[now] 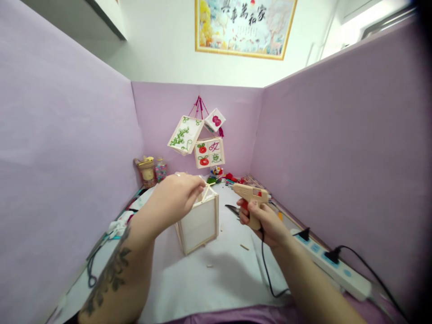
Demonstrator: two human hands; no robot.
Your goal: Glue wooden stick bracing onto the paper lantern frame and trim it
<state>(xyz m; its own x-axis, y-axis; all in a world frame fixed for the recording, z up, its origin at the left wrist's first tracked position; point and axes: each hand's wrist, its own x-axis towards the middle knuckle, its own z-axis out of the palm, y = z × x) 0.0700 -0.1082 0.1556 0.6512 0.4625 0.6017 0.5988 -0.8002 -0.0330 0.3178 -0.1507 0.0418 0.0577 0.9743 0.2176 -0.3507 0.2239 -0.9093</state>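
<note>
A craft booth: lilac panels stand on three sides of a white table. The work shows in the glue gun, the wood-edged box, the wood scraps on the tabletop and the jar of coloured bits at the back. Decorated lanterns hang before the rear panel, and a power strip lies along the right side. Above, a framed picture with Chinese characters hangs on a white wall, so the booth sits indoors; whether in a home or a studio, I cannot tell.
</note>
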